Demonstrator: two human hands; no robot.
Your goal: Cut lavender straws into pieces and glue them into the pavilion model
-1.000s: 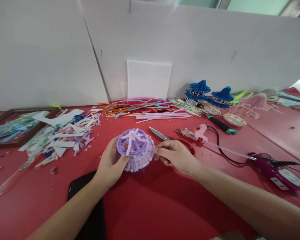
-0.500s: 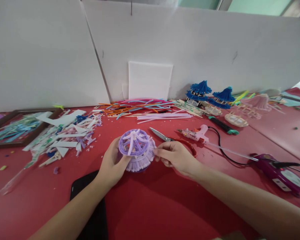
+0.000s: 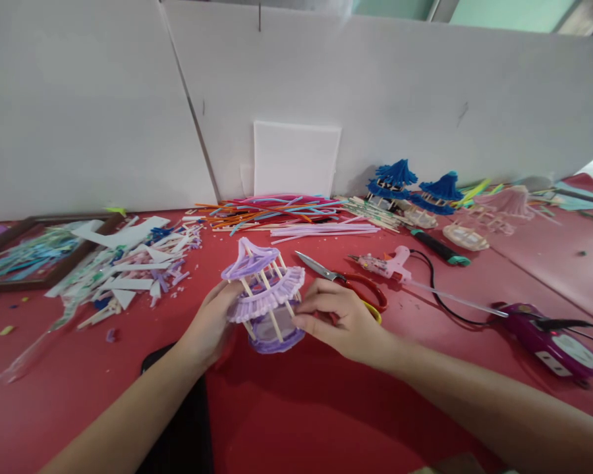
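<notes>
Near centre, the left hand [image 3: 215, 326] grips the tilted purple model [image 3: 265, 301] at its left; the right hand [image 3: 343, 322] has narrowly bent fingers at its right, grip unclear. Beyond lie scissors [image 3: 332, 274], right, then coloured strips [image 3: 277, 212].

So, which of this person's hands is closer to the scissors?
The right. The right hand is just on the near side of the scissors, partly hiding their handles; the left hand is farther off, at the left side of the purple model.
</notes>
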